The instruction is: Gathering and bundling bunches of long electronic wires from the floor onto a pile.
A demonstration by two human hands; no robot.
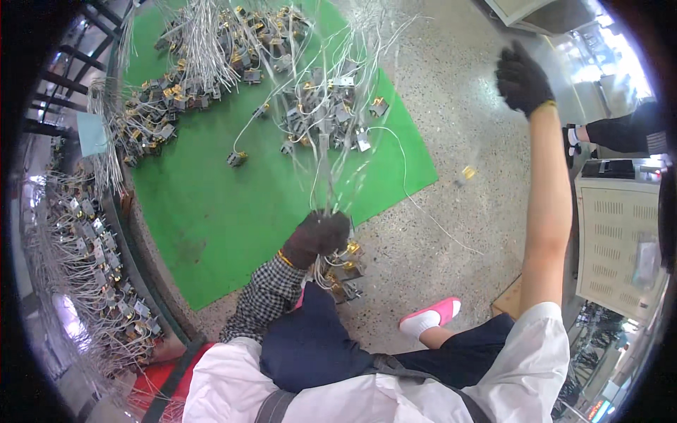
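My left hand (pixel 319 238), in a dark glove, is closed round a bundle of thin white wires (pixel 326 185) in front of my knee. The wires run up from the fist over a green mat (pixel 233 204). Below the fist hang several small grey and brass-coloured parts (pixel 344 271) on wire ends. My right hand (pixel 523 79), also gloved, is stretched far out to the upper right over the floor. Its fingers look loosely spread, and nothing shows in them. A small yellowish part (pixel 468 172), blurred, appears between the two hands, over the floor.
Heaps of wired grey parts (pixel 180 95) cover the mat's far side. One lone part (pixel 237 158) lies mid-mat. More wired parts (pixel 106 247) hang along a dark rail at left. A beige vented cabinet (pixel 617 236) stands at right, near another person's leg (pixel 613 136).
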